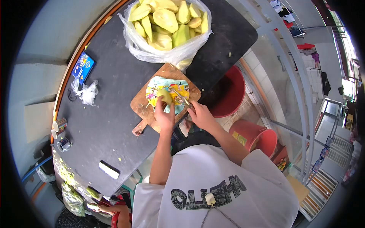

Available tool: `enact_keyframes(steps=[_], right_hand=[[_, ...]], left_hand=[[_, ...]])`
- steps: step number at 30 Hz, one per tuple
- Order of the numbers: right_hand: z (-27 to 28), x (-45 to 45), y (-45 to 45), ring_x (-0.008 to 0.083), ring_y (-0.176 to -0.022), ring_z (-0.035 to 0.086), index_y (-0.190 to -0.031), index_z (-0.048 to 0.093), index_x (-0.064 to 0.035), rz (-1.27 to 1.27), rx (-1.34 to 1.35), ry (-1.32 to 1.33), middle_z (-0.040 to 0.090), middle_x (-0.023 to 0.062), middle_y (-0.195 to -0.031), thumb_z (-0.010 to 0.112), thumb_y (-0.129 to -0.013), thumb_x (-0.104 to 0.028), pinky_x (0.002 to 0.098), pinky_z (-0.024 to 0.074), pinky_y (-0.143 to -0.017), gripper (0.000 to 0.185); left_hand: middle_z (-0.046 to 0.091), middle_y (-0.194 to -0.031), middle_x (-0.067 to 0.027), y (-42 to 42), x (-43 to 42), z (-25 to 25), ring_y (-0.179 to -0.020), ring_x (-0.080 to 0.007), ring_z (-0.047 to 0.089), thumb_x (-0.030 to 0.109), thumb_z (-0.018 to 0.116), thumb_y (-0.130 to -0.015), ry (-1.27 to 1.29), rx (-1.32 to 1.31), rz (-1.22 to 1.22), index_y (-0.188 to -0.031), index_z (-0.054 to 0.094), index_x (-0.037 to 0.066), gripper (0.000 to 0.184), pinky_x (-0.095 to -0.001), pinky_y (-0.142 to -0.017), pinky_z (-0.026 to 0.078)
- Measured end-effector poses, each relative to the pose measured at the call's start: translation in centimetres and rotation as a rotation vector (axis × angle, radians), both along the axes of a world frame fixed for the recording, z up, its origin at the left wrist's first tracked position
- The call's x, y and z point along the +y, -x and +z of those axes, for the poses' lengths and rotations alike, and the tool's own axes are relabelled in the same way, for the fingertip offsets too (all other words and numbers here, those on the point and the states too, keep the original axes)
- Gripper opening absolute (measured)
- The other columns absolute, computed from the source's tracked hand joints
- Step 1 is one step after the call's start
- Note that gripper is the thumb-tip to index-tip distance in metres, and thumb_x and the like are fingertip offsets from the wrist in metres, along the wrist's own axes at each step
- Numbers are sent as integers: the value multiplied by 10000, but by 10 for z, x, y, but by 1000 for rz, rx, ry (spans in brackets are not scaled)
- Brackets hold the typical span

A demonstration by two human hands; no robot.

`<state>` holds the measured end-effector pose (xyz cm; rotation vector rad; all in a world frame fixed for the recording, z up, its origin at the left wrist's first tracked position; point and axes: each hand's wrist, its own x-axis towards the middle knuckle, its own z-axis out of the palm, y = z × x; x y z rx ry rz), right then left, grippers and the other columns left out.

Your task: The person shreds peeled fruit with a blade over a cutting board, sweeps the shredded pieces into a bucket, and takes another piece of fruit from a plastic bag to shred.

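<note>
My left hand [165,116] is closed on a pale yellow-green peeled piece [164,96], over a colorful patterned cloth [152,89]. On the right, my right hand [200,114] grips the handle of a knife [177,92], whose blade points up and left across the cloth. Under the cloth lies a wooden cutting board [138,102] with its handle toward the lower left. Just beyond the board, a clear plastic bag [148,55] holds several peeled yellow-green pieces [165,21].
The dark table [110,125] bears a blue packet [83,67], a crumpled plastic bag [88,92], cups [64,144] and a white phone [108,170]. Red tubs [232,93] stand at the right. Another person's hand [104,208] is at the lower left.
</note>
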<state>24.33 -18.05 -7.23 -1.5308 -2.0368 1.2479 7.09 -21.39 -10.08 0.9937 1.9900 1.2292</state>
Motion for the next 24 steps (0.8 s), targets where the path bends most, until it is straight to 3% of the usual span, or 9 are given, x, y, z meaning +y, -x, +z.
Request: enact_keyframes(steps=[1,2,5,11,12,16,21,24], right_hand=[[-2,-1,5,471,-901,635,-1183,542,24,37,-26,38,669,270,-953,577,-958,-193,548,501,-786,314],[-4,-2,9,479,-866,638,-1170,536,23,48,-29,27,670,272,-945,577,-957,-188,541,508,-781,302],[-7,-5,10,488,-830,636,-1139,525,22,52,-61,17,672,267,-910,573,-959,-182,548,508,-759,277],[-10,-5,3,486,-821,642,-1123,513,15,85,0,60,672,262,-856,568,-964,-180,569,507,-725,258],[-9,-4,3,486,-821,642,-1123,513,15,76,-1,58,672,262,-856,568,-964,-180,569,507,-725,258],[-15,-11,6,475,-820,651,-1159,502,1,92,-64,79,672,267,-850,561,-974,-201,566,511,-706,280],[-12,-14,8,472,-808,657,-1174,493,-16,65,-131,71,672,273,-847,553,-981,-217,570,516,-689,285],[-11,-15,11,469,-786,661,-1175,492,-26,54,-154,80,669,264,-830,551,-984,-218,569,519,-676,278]], left_hand=[[674,-1069,-198,-2,-5,-6,-956,-334,688,31,751,-816,19,119,-93,-1268,553,23,493,-401,-819,550],[676,-1049,-165,-5,-9,-12,-948,-297,686,22,699,-856,-27,247,-139,-1270,570,44,434,-382,-853,559],[584,-1179,-178,-10,-6,-5,-956,-308,657,66,669,-914,-120,224,-143,-1241,631,57,330,-392,-845,550],[519,-1242,-198,4,3,-11,-1001,-303,627,111,632,-964,-64,88,-102,-1163,693,71,211,-345,-801,567],[498,-1269,-190,8,4,-17,-951,-268,634,119,638,-964,-148,167,-127,-1193,648,45,241,-325,-753,561],[473,-1289,-187,18,5,-37,-890,-276,635,100,666,-925,-206,82,-126,-1170,537,10,291,-351,-729,559],[451,-1296,-210,31,10,-54,-935,-265,594,179,636,-933,-271,101,-249,-1153,536,18,290,-332,-726,536],[451,-1295,-215,36,17,-64,-903,-277,578,268,566,-975,-394,348,-292,-1116,535,17,290,-327,-679,513]])
